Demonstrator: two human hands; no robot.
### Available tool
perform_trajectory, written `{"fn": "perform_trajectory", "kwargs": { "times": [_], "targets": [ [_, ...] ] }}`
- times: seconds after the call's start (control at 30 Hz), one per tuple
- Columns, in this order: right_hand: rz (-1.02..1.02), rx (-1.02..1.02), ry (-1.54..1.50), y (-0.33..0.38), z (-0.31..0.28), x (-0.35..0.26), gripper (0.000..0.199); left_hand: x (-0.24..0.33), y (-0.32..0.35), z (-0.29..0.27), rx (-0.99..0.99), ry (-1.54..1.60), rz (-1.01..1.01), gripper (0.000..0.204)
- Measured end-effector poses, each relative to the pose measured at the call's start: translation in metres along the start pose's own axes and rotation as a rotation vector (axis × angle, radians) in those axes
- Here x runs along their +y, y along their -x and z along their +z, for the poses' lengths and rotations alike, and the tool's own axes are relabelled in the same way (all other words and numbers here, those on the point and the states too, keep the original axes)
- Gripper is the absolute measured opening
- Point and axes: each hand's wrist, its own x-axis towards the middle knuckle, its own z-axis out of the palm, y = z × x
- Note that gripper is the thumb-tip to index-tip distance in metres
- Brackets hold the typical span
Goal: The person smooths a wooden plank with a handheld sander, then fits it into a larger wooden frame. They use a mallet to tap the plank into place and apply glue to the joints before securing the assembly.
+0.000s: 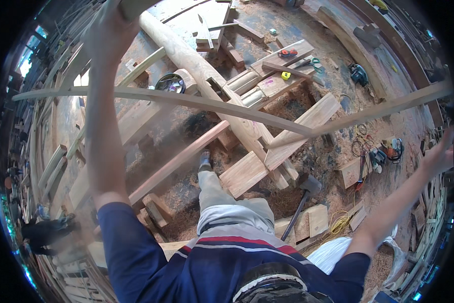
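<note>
My left hand (111, 31) is raised at the upper left, its fingers closed round what looks like a brown piece of wood (135, 5) cut off by the top edge. My right arm reaches out to the right, and my right hand (439, 157) has its fingers stretched, seemingly holding nothing. A long thin wooden strip (196, 102) crosses the view behind my left forearm. At the centre right it meets another strip (383, 112) that rises toward the right rim above my right hand. Below them lies a large round timber post (186, 50) with cut mortises.
A sledgehammer (310, 186) stands beside stacked blocks. Squared timbers (302, 129) lie across the post. A red-handled tool (287, 52), a yellow tape measure (286, 76), a bowl (170, 84), a circular saw (358, 74) and power tools (391, 150) lie around. Yellow cord (339, 223) coils near sawdust.
</note>
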Motion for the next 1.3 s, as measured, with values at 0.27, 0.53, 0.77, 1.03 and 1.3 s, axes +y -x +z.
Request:
{"fn": "perform_trajectory", "kwargs": {
  "times": [0.27, 0.53, 0.77, 1.03, 1.3],
  "targets": [
    [1.132, -0.347, -0.648, 0.360, 0.055, -0.092, 0.082, 0.048, 0.019, 0.183, -0.667, 0.157, -0.207, 0.025],
    [1.527, -0.555, 0.024, 0.482, 0.074, -0.215, 0.064, 0.085, 0.212, 0.459, -0.949, 0.656, -0.093, 0.013],
    [1.662, -0.748, 0.340, 0.521, 0.129, -0.280, 0.073, 0.145, 0.359, 0.591, -1.240, 0.917, -0.066, 0.048],
    [2.011, -0.746, 0.312, 0.588, 0.213, -0.306, 0.070, 0.193, 0.437, 0.693, -1.380, 0.859, -0.013, 0.064],
    [2.072, -0.763, 0.450, 0.710, 0.273, -0.323, 0.053, 0.214, 0.505, 0.748, -1.429, 0.760, 0.060, 0.048]
  ]
}}
